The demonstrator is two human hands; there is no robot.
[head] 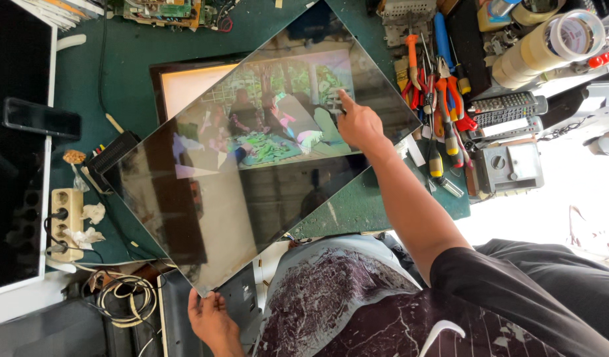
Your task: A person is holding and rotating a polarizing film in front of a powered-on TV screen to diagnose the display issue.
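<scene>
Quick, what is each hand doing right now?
Left hand: closed on the bottom corner of the glossy dark panel, holding it.
Right hand: open, index finger pressed on the panel's upper part.

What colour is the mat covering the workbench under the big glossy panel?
Dark green. The mat shows best in the head view, left of the panel.
</scene>
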